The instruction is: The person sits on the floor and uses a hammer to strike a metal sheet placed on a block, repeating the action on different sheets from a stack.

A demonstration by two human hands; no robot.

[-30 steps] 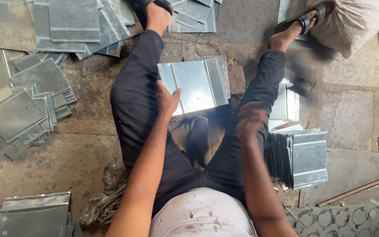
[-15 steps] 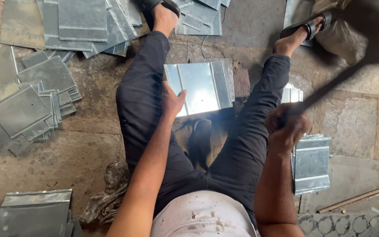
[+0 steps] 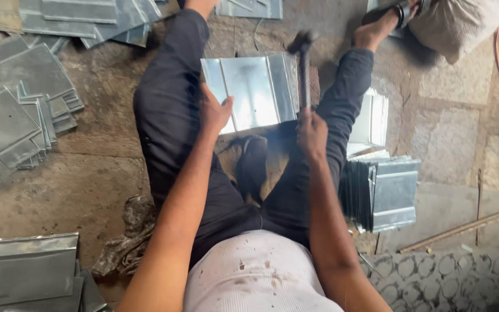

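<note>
Person sits on stone floor (image 3: 88, 190), legs apart. Left hand (image 3: 213, 111) grips near-left edge of ribbed metal sheet (image 3: 255, 91) lying btwn the knees. Right hand (image 3: 312, 133) closed round hammer (image 3: 304, 63) handle, head over sheet's far-right corner. Stack of sheets (image 3: 385, 193) by right thigh

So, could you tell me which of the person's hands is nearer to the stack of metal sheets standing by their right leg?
Right. The right hand grips a hammer between the legs, closer to the stack; the left hand holds the metal sheet, farther away.
</note>
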